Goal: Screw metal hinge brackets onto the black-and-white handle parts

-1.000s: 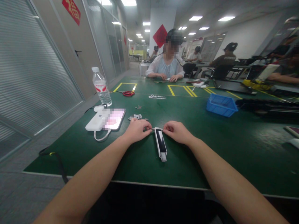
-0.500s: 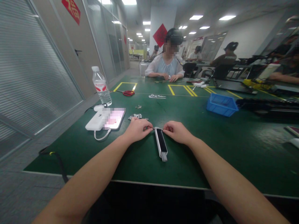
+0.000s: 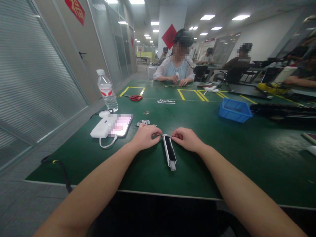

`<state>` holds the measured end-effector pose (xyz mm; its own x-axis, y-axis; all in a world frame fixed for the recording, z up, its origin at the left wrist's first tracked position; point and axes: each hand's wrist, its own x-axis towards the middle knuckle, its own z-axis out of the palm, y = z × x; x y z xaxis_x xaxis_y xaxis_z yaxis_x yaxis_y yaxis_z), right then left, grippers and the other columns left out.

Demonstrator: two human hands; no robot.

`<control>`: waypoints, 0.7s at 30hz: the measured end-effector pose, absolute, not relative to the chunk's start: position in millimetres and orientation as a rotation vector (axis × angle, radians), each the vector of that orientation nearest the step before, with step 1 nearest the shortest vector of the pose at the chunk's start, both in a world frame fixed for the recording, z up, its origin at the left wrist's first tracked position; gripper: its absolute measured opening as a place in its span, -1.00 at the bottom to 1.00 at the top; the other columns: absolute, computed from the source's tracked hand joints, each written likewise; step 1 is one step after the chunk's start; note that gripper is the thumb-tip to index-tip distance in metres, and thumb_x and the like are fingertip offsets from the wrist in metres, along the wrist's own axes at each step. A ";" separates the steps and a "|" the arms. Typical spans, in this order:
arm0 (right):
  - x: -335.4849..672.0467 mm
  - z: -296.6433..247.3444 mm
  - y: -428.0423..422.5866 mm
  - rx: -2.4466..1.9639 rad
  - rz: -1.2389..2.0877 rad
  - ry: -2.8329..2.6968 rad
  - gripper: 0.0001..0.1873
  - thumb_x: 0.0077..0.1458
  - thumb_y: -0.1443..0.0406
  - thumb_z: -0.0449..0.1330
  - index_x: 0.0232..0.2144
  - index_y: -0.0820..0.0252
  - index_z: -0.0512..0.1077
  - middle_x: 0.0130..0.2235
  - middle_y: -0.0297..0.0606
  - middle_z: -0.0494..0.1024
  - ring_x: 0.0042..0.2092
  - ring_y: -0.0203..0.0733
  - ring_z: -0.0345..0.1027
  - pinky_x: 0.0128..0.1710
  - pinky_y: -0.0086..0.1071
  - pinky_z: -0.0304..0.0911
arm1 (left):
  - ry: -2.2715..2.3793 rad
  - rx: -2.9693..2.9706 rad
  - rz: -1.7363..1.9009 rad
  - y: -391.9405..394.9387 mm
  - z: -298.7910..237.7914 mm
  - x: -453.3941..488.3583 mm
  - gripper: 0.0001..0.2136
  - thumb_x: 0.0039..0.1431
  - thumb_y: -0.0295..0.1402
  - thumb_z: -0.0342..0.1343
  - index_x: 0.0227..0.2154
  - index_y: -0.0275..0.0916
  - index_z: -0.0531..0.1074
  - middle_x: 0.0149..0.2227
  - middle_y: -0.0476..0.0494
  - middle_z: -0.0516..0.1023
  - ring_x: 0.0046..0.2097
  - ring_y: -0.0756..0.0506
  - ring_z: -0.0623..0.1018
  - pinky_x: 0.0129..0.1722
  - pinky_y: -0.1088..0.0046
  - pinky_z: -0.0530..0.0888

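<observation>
A slim white device with a long black face (image 3: 170, 148) lies on the green table, its grey tip toward me. Beside its far end, my left hand (image 3: 147, 136) is closed in a pinch at the left corner. My right hand (image 3: 185, 139) pinches at the right corner, fingers curled in. A thin, small metal piece seems to run across that end between the fingertips; what exactly each hand grips is too small to make out. Just beyond my left hand lie a grey metal bracket (image 3: 143, 123) and several small metal parts (image 3: 146, 112).
At left are a water bottle (image 3: 107, 92), a white power bank (image 3: 100, 127) and a phone (image 3: 125, 124). Red-handled scissors (image 3: 135, 98), white strips (image 3: 166, 101) and a blue bin (image 3: 234, 110) sit farther back. Across the table a person (image 3: 176, 67) works with both hands.
My hands stay pinched at the device's far end, and the device has shifted very slightly left. The person opposite has raised one hand with a small white thing.
</observation>
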<state>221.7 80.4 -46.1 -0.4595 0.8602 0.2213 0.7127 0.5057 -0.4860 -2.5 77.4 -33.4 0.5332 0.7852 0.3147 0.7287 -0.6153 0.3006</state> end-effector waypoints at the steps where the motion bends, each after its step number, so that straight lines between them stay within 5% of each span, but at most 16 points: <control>1: 221.7 -46.4 80.4 -1.295 0.455 -2.313 -0.93 0.06 0.35 0.16 -0.45 0.22 0.44 -0.48 -0.34 0.36 -0.45 -0.33 0.17 -0.43 -0.44 0.09 | 1.304 2.635 0.642 77.6 -33.5 -2.5 -0.84 0.10 -0.34 0.05 -0.28 -0.16 0.49 -0.28 0.00 0.59 -0.23 -0.09 0.51 -0.10 0.25 0.16; 21: 221.2 -44.3 79.0 -1.300 0.463 -2.322 -0.93 0.06 0.36 0.16 -0.45 0.22 0.43 -0.48 -0.34 0.37 -0.46 -0.33 0.17 -0.43 -0.44 0.10 | 1.378 2.584 0.715 76.1 -30.5 -2.3 -0.87 0.12 -0.27 0.08 -0.33 -0.17 0.47 -0.32 0.01 0.57 -0.26 -0.07 0.50 -0.07 0.25 0.15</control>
<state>221.2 79.0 -44.3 -0.4630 0.8613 0.2094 0.7150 0.5025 -0.4860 -2.3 76.1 -30.5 0.4717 0.8108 0.3467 0.7505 -0.5755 0.3249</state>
